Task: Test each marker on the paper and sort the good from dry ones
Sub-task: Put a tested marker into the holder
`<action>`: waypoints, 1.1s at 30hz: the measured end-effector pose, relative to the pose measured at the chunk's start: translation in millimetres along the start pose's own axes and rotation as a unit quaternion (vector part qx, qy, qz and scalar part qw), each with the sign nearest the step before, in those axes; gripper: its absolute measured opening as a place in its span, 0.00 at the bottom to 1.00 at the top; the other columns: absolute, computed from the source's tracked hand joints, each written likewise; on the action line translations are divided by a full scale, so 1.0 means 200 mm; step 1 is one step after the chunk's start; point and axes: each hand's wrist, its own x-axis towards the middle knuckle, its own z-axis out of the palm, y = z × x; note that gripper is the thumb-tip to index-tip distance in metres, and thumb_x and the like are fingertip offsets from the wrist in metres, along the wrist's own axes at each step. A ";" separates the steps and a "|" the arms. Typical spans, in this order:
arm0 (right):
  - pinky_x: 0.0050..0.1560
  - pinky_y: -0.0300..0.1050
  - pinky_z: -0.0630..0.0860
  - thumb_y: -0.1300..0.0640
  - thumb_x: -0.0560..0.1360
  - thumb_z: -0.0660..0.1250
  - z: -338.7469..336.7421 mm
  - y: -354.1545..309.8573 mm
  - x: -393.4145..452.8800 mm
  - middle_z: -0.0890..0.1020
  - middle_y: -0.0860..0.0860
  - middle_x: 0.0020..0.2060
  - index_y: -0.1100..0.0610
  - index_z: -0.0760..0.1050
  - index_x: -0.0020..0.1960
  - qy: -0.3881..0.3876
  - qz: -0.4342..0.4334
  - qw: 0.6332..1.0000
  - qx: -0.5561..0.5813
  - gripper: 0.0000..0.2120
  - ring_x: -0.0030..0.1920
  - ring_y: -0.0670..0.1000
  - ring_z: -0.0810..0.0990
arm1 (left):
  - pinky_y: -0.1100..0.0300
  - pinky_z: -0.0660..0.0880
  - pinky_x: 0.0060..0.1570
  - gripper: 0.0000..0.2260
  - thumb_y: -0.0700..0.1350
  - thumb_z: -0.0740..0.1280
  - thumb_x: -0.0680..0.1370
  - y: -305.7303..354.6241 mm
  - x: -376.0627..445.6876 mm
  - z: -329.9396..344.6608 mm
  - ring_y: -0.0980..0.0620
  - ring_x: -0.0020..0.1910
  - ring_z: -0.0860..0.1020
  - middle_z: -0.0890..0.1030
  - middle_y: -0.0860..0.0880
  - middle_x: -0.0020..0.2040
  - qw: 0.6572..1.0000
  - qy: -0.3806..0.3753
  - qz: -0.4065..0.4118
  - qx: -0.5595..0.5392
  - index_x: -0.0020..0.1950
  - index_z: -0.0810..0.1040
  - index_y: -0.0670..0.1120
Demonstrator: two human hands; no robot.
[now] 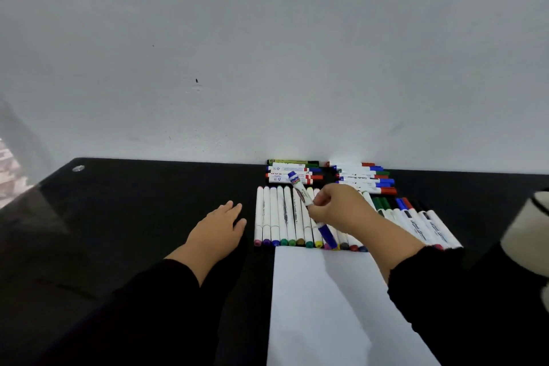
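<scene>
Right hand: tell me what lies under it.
Under the right hand, which holds a blue marker, runs the row of white markers; those directly beneath it are covered, only their caps showing.

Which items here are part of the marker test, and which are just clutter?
Job:
- blue marker, gripped by right hand
- row of thin markers
- stacked whiteboard markers
- paper, no marks visible
- left hand, flat on table

Lying about:
- white object at right edge, partly cut off
</scene>
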 end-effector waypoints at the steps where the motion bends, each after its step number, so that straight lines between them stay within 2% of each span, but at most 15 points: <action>1: 0.41 0.43 0.76 0.57 0.74 0.68 0.01 0.00 -0.05 0.82 0.53 0.38 0.58 0.76 0.42 -0.001 0.021 0.998 0.053 0.05 0.37 0.49 0.78 | 0.53 0.54 0.72 0.23 0.52 0.53 0.82 0.02 -0.05 -0.01 0.51 0.75 0.54 0.53 0.50 0.77 1.000 0.004 0.004 -0.020 0.76 0.54 0.51; 4: 0.40 0.43 0.77 0.60 0.74 0.68 0.06 0.02 -0.18 0.81 0.53 0.34 0.58 0.76 0.39 -0.001 0.085 0.972 0.220 0.05 0.33 0.49 0.76 | 0.56 0.59 0.70 0.22 0.52 0.54 0.82 0.13 -0.24 0.01 0.54 0.73 0.60 0.60 0.52 0.75 0.996 0.028 0.035 -0.079 0.75 0.58 0.51; 6: 0.38 0.40 0.78 0.61 0.75 0.68 0.09 0.02 -0.26 0.79 0.54 0.32 0.61 0.76 0.41 0.007 0.104 0.940 0.324 0.05 0.31 0.49 0.76 | 0.58 0.64 0.67 0.21 0.53 0.55 0.81 0.20 -0.38 0.03 0.56 0.69 0.65 0.65 0.53 0.72 0.990 0.041 0.053 -0.127 0.74 0.61 0.52; 8: 0.36 0.40 0.77 0.62 0.75 0.67 0.11 0.02 -0.34 0.78 0.54 0.31 0.63 0.76 0.41 0.018 0.113 0.902 0.416 0.05 0.31 0.49 0.75 | 0.61 0.65 0.63 0.21 0.55 0.55 0.81 0.27 -0.52 0.06 0.57 0.67 0.67 0.68 0.55 0.70 0.979 0.042 0.057 -0.193 0.73 0.63 0.54; 11: 0.37 0.41 0.76 0.62 0.75 0.67 0.14 0.02 -0.44 0.78 0.54 0.30 0.62 0.77 0.41 0.038 0.121 0.849 0.513 0.06 0.31 0.49 0.75 | 0.66 0.67 0.54 0.19 0.55 0.61 0.79 0.34 -0.69 0.10 0.62 0.59 0.72 0.74 0.58 0.64 0.934 0.017 0.025 -0.357 0.69 0.70 0.54; 14: 0.37 0.41 0.76 0.61 0.76 0.67 0.17 0.03 -0.53 0.78 0.54 0.30 0.62 0.77 0.41 0.054 0.125 0.827 0.546 0.06 0.32 0.49 0.76 | 0.68 0.69 0.42 0.12 0.52 0.67 0.76 0.40 -0.77 0.13 0.62 0.49 0.77 0.82 0.59 0.49 0.878 -0.007 -0.011 -0.479 0.58 0.80 0.52; 16: 0.37 0.41 0.76 0.60 0.76 0.66 0.18 0.04 -0.57 0.78 0.54 0.30 0.61 0.78 0.41 0.057 0.121 0.828 0.544 0.06 0.33 0.49 0.76 | 0.68 0.69 0.39 0.10 0.51 0.69 0.74 0.43 -0.79 0.14 0.60 0.47 0.78 0.82 0.57 0.45 0.872 -0.007 -0.037 -0.488 0.54 0.81 0.52; 18: 0.38 0.42 0.76 0.57 0.77 0.65 0.19 0.05 -0.61 0.78 0.53 0.31 0.61 0.78 0.42 0.057 0.114 0.846 0.517 0.09 0.33 0.49 0.75 | 0.68 0.68 0.37 0.10 0.50 0.69 0.74 0.44 -0.80 0.15 0.59 0.45 0.78 0.82 0.57 0.43 0.881 -0.007 -0.058 -0.470 0.54 0.81 0.52; 21: 0.38 0.42 0.72 0.47 0.76 0.65 0.20 0.09 -0.64 0.77 0.49 0.31 0.58 0.79 0.44 0.069 0.107 0.897 0.424 0.14 0.33 0.47 0.72 | 0.69 0.65 0.34 0.12 0.50 0.69 0.75 0.47 -0.81 0.15 0.58 0.44 0.76 0.80 0.58 0.43 0.903 -0.023 -0.058 -0.425 0.58 0.80 0.52; 23: 0.37 0.41 0.70 0.44 0.74 0.66 0.21 0.11 -0.63 0.76 0.49 0.31 0.57 0.78 0.43 0.083 0.106 0.911 0.391 0.16 0.32 0.46 0.71 | 0.69 0.65 0.35 0.14 0.50 0.68 0.75 0.48 -0.81 0.16 0.58 0.44 0.75 0.79 0.58 0.45 0.916 -0.024 -0.047 -0.397 0.61 0.78 0.53; 26: 0.33 0.40 0.68 0.45 0.73 0.69 0.23 0.14 -0.61 0.73 0.49 0.26 0.58 0.75 0.39 0.112 0.122 0.901 0.400 0.16 0.28 0.46 0.69 | 0.68 0.68 0.42 0.17 0.51 0.67 0.76 0.51 -0.80 0.18 0.59 0.46 0.74 0.80 0.56 0.53 0.930 -0.012 -0.033 -0.365 0.65 0.75 0.52; 29: 0.34 0.42 0.67 0.49 0.74 0.69 0.24 0.16 -0.58 0.72 0.48 0.25 0.57 0.73 0.36 0.135 0.134 0.892 0.410 0.14 0.27 0.46 0.68 | 0.65 0.69 0.48 0.21 0.54 0.67 0.75 0.54 -0.78 0.20 0.58 0.47 0.74 0.79 0.55 0.56 0.948 -0.011 -0.020 -0.317 0.67 0.73 0.52; 33: 0.32 0.42 0.66 0.53 0.75 0.66 0.25 0.17 -0.56 0.72 0.50 0.25 0.57 0.71 0.35 0.134 0.144 0.891 0.409 0.13 0.28 0.47 0.67 | 0.68 0.67 0.38 0.17 0.53 0.65 0.76 0.55 -0.75 0.21 0.58 0.41 0.74 0.79 0.57 0.44 0.943 -0.027 -0.024 -0.330 0.64 0.76 0.51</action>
